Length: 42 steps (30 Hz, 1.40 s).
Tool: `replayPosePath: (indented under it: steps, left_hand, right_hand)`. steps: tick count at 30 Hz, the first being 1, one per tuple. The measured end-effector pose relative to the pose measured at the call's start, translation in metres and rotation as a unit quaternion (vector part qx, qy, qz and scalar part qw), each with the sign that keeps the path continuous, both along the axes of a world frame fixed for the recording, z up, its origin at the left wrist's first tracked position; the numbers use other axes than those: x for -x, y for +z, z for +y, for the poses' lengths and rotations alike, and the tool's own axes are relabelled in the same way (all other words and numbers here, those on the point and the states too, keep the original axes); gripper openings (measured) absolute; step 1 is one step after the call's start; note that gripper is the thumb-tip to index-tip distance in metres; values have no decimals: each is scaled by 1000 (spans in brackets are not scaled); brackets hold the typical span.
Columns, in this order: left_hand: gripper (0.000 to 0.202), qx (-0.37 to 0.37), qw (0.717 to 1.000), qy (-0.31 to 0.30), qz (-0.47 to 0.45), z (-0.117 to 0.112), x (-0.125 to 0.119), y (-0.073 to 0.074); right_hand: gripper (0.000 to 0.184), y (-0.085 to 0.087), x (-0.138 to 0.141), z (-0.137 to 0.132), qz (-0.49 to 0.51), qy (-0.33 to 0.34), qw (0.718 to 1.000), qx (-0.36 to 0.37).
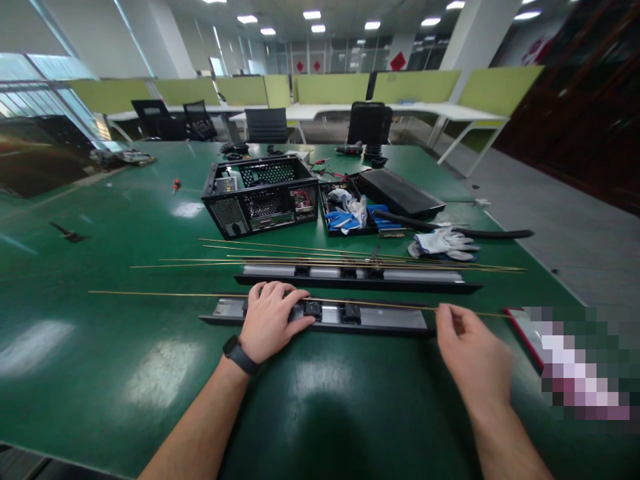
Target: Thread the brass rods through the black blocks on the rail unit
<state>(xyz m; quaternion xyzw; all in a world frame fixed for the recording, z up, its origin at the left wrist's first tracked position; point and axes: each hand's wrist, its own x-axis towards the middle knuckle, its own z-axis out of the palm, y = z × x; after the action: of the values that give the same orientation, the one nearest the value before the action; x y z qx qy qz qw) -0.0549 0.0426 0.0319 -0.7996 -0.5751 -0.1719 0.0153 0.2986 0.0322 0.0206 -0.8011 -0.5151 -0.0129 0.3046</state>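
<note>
Across the near metal channel (385,316), a grey tray-like rail with a black front edge and small black blocks inside, rests my left hand (273,319). Its fingers reach over the far side and the thumb lies along the front, gripping the channel. A long thin brass-coloured rod (155,293) runs lengthwise over this channel, passing by my left fingers. My right hand (470,350) pinches the rod near the channel's right end, with thumb and forefinger together. Behind lies a second similar channel (425,275), with several more thin rods (295,249) lying over and beside it.
An open black computer case (270,200) stands behind the channels. Right of it are a black tray with gloves (353,210), a black panel (400,190), a dark tube (500,234) and white gloves (445,245). A red-edged item (525,337), partly blurred out, lies at right on the green table (150,420).
</note>
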Motion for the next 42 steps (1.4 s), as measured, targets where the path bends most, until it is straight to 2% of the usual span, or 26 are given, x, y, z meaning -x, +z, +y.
replayPosePath:
  steps: [8,18,21,29,37,42]
  left_hand:
    - [40,-5,1000,-4,-2,0,1,-2]
    - [41,-3,1000,-7,2,0,1,-1]
    - [41,-4,1000,-5,4,0,1,-1]
    - [41,-2,1000,-7,5,-1,1,-1]
    - [40,-10,1000,-7,-2,0,1,-2]
    - [41,-8,1000,-5,0,0,2,-3]
  right_hand:
    - [41,-7,45,-5,22,201,978,-39]
    - [40,-14,74,-7,39,334,938,-87]
    - [41,-15,77,-6,42,353,930,-92]
    - [38,-11,70,-6,42,324,942,-80]
    - [39,-5,50,-4,21,219,974,-52]
    - [37,0,31,-3,-17,129,991,-34]
